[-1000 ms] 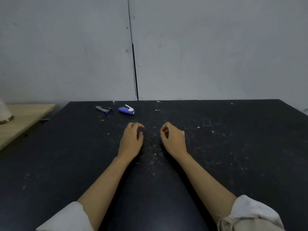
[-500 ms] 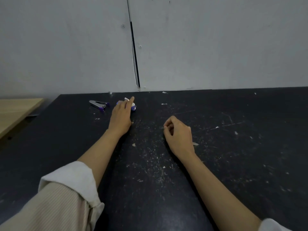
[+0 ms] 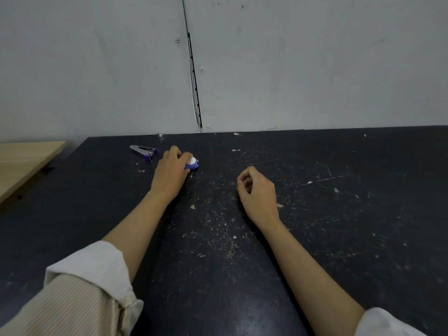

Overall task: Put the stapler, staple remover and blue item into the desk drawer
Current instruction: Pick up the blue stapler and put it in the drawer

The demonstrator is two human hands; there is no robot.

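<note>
Stapler (image 3: 192, 163), blue and white: on the black desk (image 3: 315, 214) near the wall, mostly hidden under the left hand (image 3: 169, 170), whose fingers curl over it; only its right end shows. Staple remover (image 3: 143, 151): just left, untouched. Right hand (image 3: 258, 190): loosely curled, empty, resting on the desk. Drawer: out of view.

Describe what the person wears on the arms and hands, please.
Both hands, left hand and right hand, are bare, with no gloves, rings or watch visible. The left sleeve is beige ribbed fabric with a rolled off-white cuff; the right sleeve shows an off-white cuff too.
</note>
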